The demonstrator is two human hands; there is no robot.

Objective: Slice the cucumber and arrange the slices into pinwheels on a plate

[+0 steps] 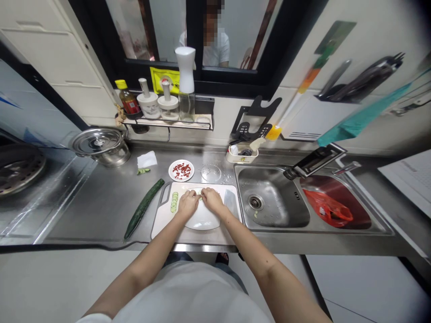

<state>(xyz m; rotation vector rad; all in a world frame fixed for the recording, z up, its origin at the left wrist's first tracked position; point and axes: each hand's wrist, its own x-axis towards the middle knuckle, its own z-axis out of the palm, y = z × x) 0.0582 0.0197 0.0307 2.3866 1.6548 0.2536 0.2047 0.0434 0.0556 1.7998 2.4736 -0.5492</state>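
A white plate (203,219) rests on the white cutting board (164,224). Over the plate's far part, my left hand (188,202) and my right hand (212,199) meet with bent fingers, around small pale green pieces (200,195) that look like cucumber slices. The fingers of both hands are drawn together at these pieces. A row of cucumber slices (174,202) lies on the board, left of my left hand. To the right of the plate is a knife blade (230,200), flat on the board. A whole cucumber (143,209) lies on the steel counter beside the board.
Behind the board sits a small plate (181,170) of chopped red pieces. A lidded pot (101,146) and a white paper (147,159) are at the left. The double sink (272,197), with a red bag (328,208), is at the right. A rack (168,122) holds bottles and jars.
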